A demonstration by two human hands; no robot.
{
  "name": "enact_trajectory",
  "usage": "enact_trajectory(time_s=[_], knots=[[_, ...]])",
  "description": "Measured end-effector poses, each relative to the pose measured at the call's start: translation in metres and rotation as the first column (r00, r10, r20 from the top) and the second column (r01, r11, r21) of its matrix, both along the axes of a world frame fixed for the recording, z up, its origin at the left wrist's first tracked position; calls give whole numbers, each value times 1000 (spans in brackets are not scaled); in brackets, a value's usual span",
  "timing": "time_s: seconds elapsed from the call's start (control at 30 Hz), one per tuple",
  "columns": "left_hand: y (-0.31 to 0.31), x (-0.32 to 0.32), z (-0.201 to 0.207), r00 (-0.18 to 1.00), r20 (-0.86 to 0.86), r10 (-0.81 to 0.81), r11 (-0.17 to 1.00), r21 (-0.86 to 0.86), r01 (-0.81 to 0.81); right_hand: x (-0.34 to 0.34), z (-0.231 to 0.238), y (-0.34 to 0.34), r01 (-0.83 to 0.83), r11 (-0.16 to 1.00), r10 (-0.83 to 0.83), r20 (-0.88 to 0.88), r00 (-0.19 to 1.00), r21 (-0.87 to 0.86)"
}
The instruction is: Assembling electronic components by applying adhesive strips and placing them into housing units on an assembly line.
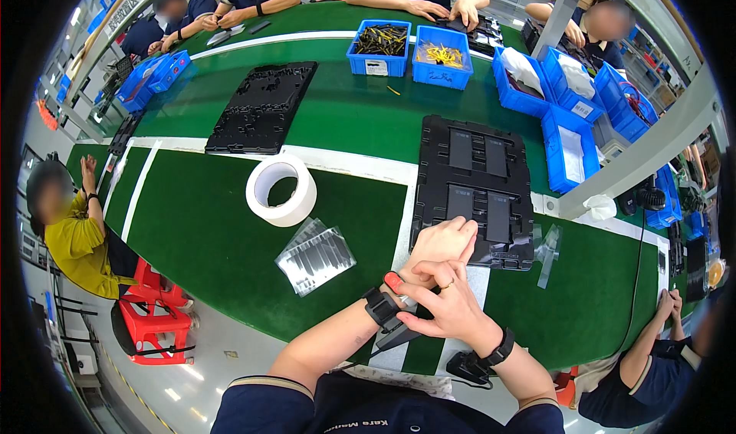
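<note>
My left hand (443, 242) is curled closed over the near edge of a black tray (437, 173); whatever its fingers may hold is hidden. Across its wrist lies my right hand (456, 305), fingers bent and a ring on one of them. A small red cover (393, 282) shows at a fingertip there, close beside the black wristband (381, 307) on my left arm. Between right thumb and finger is a small pale thing I cannot make out. Dark flat battery-like blocks (497, 156) fill the tray's pockets. Below my hands a dark device (395, 334) is partly covered.
Left of my arms lie a white tape roll (305, 200) and clear film sheets with black strips (316, 258). Clear strips (547, 256) sit right of the tray. Further off are another black tray (264, 108), blue bins (379, 62) and a metal post (652, 143). Co-workers sit around the table.
</note>
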State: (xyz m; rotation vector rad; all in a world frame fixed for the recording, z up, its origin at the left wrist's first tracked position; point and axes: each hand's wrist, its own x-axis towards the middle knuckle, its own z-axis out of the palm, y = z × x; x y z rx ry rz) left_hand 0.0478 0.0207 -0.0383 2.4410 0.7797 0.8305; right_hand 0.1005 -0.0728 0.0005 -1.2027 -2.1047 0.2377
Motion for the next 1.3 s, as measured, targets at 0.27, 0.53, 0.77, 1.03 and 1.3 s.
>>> enact_trajectory(time_s=[0.27,0.53,0.77,1.03,1.3], knots=[[-1,1,0,1000,-6,11,1000,6,-11,0,-2,1,13,1000,-13,-42,999,0],[0,-1,2,1000,-6,4,1000,16,-4,-1,-1,1,20,1000,-21,-52,998,-5],[0,1,1,1000,-27,6,1000,-8,-7,0,-2,1,22,1000,-23,-45,999,-12],[0,-1,2,1000,-14,-5,1000,10,5,-1,0,2,17,1000,-17,-37,999,1],[0,0,2,1000,-17,-9,999,45,10,0,-1,1,20,1000,-20,-34,999,-10]])
